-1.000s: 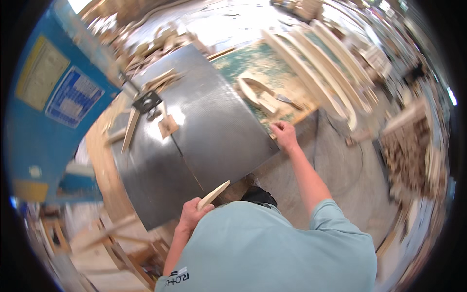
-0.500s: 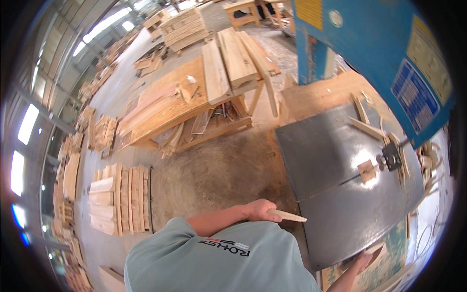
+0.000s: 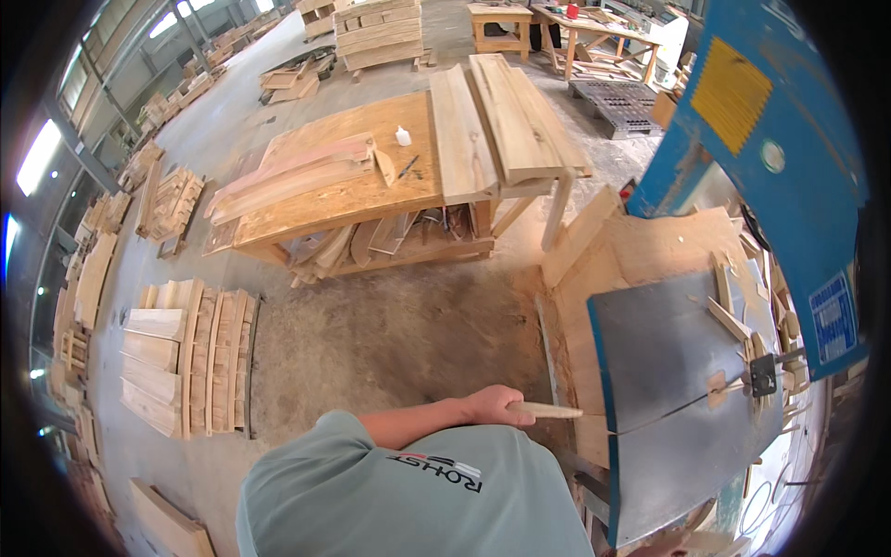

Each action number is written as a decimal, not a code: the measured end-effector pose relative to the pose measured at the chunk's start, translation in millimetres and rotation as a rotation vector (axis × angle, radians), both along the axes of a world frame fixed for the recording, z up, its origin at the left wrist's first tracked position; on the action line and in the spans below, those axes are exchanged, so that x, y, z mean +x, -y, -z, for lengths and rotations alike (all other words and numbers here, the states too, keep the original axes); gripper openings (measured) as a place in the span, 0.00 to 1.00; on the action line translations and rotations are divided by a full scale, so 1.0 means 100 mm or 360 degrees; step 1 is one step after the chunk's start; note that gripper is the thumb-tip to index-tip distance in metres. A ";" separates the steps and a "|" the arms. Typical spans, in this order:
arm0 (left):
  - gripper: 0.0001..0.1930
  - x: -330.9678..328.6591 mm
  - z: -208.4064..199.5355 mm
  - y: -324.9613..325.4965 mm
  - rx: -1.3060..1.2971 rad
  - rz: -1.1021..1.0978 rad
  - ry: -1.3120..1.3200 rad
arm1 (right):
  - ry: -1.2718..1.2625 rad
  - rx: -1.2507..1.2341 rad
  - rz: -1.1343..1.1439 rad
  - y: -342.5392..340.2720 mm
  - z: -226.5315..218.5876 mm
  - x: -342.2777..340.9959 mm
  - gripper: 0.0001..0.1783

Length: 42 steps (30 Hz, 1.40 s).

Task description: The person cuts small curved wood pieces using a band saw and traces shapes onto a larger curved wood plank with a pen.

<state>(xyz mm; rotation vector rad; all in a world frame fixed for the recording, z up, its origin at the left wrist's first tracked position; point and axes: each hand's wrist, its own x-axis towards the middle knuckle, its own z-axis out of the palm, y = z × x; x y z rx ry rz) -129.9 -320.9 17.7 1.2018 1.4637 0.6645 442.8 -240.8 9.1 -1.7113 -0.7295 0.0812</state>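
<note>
My left hand (image 3: 494, 406) is closed around a thin strip of wood (image 3: 548, 410) with a tapered tip. It sits in front of my shirt, with the strip pointing right toward the dark metal saw table (image 3: 687, 473). Only a small part of my right hand (image 3: 670, 543) shows at the lower edge, low beside the table's near corner. A curved wooden piece (image 3: 703, 513) is close to it; the fingers are too hidden to show whether they grip it. A small wood block (image 3: 716, 388) rests on the table by the black blade guide (image 3: 763, 376).
A blue band saw frame (image 3: 789, 148) rises at the right. Offcuts (image 3: 729, 318) lie on the table's far part. Ahead stands a wooden workbench (image 3: 306, 200) bearing boards and a white bottle (image 3: 403, 136). Stacked boards (image 3: 190, 357) are on the floor at left.
The view has swung right and up, so the saw table appears lower and farther right. My left hand still holds the strip. My right hand has dropped mostly out of sight at the lower edge.
</note>
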 end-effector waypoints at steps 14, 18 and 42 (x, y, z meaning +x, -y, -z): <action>0.25 -2.69 0.49 1.41 -0.0298 -0.1171 -0.0327 | 0.0424 -0.0741 -0.2552 -0.25 0.29 -6.64 0.28; 0.24 -3.20 0.80 1.80 -0.0324 -0.1580 -0.0334 | 0.0636 -0.0884 -0.2806 -0.67 0.53 -8.16 0.30; 0.24 -7.13 0.72 1.13 -0.0286 -0.1386 -0.0908 | 0.1605 -0.0753 -0.2870 -1.54 0.79 -12.32 0.36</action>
